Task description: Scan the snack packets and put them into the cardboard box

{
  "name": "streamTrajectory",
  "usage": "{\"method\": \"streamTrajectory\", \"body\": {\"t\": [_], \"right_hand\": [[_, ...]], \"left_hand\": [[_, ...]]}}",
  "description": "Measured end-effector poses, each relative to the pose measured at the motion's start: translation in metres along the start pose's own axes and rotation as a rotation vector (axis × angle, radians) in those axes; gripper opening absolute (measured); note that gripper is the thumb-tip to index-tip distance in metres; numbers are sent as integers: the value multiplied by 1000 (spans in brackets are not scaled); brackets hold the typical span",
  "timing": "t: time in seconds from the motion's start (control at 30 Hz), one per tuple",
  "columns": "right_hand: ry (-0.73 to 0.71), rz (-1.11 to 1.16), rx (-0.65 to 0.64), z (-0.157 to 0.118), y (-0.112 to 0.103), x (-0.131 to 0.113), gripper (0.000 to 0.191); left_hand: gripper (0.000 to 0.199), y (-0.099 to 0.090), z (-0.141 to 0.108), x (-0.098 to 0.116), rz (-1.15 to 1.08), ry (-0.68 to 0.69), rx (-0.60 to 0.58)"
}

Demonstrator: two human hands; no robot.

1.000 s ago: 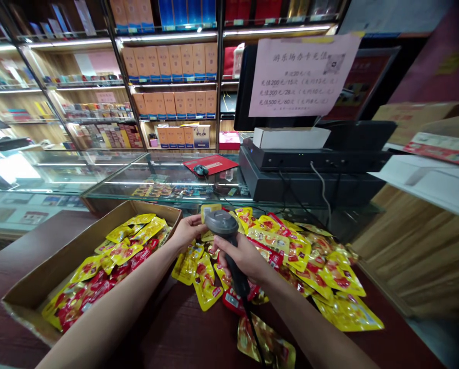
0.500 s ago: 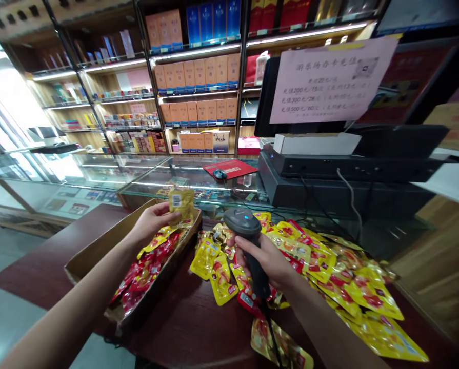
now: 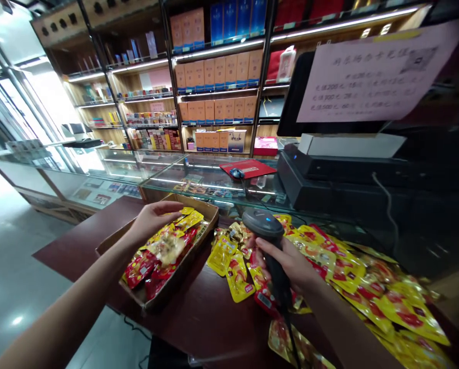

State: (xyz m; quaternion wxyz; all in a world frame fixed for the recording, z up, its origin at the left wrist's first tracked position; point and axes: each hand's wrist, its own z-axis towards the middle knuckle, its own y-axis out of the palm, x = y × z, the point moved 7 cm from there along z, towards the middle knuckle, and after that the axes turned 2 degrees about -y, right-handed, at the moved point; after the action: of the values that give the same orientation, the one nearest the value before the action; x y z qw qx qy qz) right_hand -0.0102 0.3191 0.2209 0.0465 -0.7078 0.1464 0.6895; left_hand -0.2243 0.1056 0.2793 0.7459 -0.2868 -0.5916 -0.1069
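My left hand (image 3: 157,219) hovers over the left part of a cardboard box (image 3: 213,219), fingers stretched out and holding nothing. Inside the box lie red and yellow snack packets (image 3: 142,266). Just below my hand a gold packet (image 3: 170,249) looks smeared by motion above the others. My right hand (image 3: 286,259) grips a black barcode scanner (image 3: 265,228) by its handle, with its head tilted toward the box. Yellow and red packets (image 3: 240,279) are spread under and beside the scanner, and its cable trails down over a gold packet (image 3: 294,346).
A larger pile of packets (image 3: 402,307) covers the right side of the dark red tabletop (image 3: 198,318). Behind stand a glass display counter (image 3: 198,179), a mouse (image 3: 237,173) on a red pad, and a black register (image 3: 310,179) with a paper sign (image 3: 367,82).
My left hand has let go of the gold packet, which is now down in the box. The view has turned slightly left. The scanner stays in my right hand.
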Motion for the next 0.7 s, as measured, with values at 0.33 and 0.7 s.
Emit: {"method": "streamTrajectory", "body": {"t": [0.33,0.7], "right_hand": [[-56,24,29,-3,-10,-15,37],[-89,50,66,-3,-23,-24,33]], "left_hand": [[40,158,21,-44,382,83,-353],[82,197,14,-63,1146,138,-358]]}}
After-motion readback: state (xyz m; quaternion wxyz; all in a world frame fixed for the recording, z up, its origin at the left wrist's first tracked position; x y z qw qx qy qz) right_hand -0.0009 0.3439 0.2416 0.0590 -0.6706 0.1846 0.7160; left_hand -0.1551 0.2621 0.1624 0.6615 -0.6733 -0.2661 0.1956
